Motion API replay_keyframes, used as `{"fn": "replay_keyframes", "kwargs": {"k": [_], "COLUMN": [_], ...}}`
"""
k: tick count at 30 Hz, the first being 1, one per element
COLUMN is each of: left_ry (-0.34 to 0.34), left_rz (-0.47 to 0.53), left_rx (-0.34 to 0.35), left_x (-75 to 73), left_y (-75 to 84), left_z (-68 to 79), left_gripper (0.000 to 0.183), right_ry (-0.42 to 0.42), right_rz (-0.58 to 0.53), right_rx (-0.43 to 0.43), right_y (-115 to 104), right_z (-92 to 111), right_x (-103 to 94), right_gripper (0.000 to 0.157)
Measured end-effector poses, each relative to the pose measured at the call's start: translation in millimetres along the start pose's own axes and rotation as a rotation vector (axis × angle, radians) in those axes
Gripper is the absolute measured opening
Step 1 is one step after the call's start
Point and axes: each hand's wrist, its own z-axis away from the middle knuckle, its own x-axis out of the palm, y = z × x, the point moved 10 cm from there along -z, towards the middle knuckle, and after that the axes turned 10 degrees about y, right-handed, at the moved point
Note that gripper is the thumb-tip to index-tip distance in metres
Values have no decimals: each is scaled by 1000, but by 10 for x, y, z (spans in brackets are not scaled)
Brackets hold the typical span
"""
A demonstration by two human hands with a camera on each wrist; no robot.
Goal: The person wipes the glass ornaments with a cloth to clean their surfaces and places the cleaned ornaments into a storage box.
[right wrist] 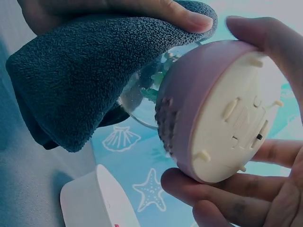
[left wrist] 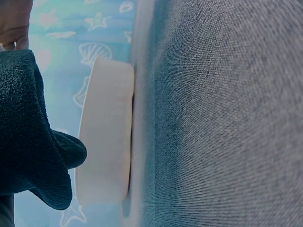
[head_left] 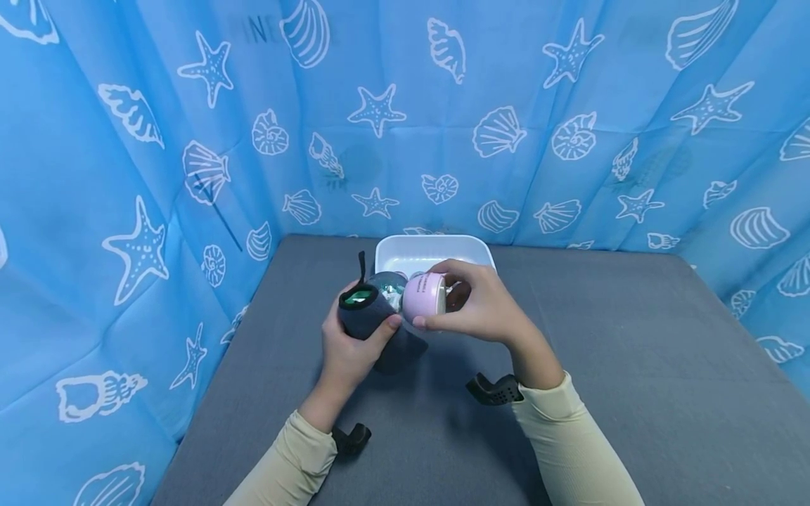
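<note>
My left hand [head_left: 346,355] grips a dark grey cloth [head_left: 363,320], its thumb toward the right. The cloth, fuzzy in the right wrist view, lies against a clear glass ball with green bits inside. That ball belongs to a snow globe [head_left: 425,295] with a pink base, tilted on its side. My right hand [head_left: 484,306] holds the globe by its base, thumb and fingers around the rim. The right wrist view shows the cream underside [right wrist: 232,118] with small feet and a tiny black switch. A loose end of the cloth [left wrist: 33,132] hangs below my left hand.
Behind the hands, a white plastic basin [head_left: 436,246] stands on the grey-covered table [head_left: 633,365]. Something small and red shows inside it in the right wrist view. A blue curtain [head_left: 405,105] with white shells and starfish encloses the back and sides.
</note>
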Motion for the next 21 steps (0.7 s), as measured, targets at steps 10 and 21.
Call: {"fn": "replay_keyframes", "kwargs": {"k": [10, 21], "left_ry": [6, 84], "left_rz": [25, -3], "left_rx": [9, 16], "left_x": [-1, -91], "left_y": [21, 15], "left_z": [-6, -31], "left_gripper": [74, 78], "right_ry": [-52, -126], "right_rz": [-78, -31], "right_rx": [44, 53], "right_y": [71, -2], "right_z": [-17, 35], "right_x": [119, 159], "right_gripper": [27, 71]}}
